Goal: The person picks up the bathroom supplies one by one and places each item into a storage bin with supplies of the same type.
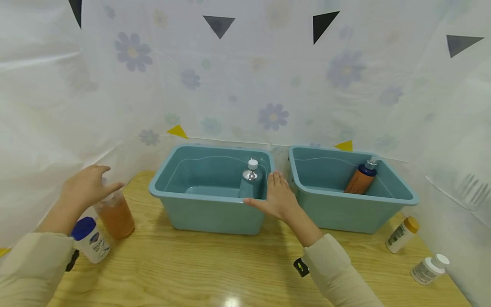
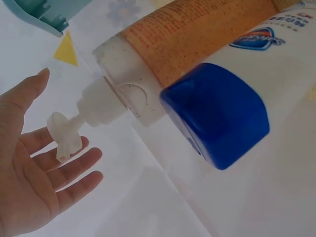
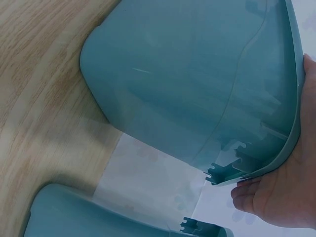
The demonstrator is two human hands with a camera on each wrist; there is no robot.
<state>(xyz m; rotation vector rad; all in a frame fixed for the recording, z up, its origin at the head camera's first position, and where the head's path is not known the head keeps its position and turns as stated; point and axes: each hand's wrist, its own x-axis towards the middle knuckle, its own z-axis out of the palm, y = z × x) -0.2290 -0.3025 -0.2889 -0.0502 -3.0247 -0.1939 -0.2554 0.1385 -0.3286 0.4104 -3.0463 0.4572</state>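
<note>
My left hand is over the top of a clear pump bottle with orange-brown liquid. In the left wrist view its thumb and fingers are spread around the white pump head, without closing on it. A white bottle with a blue cap stands in front of the pump bottle, below my left wrist. My right hand rests at the front right corner of the left blue-green bin, its thumb along the front rim and its fingers straight by the right side. Inside that bin is a bottle with a white cap and silver collar.
A second blue-green bin stands at right, holding a leaning brown pump bottle. A small bottle with an orange cap and a white-capped one stand near the table's right edge. Plastic sheeting hangs behind.
</note>
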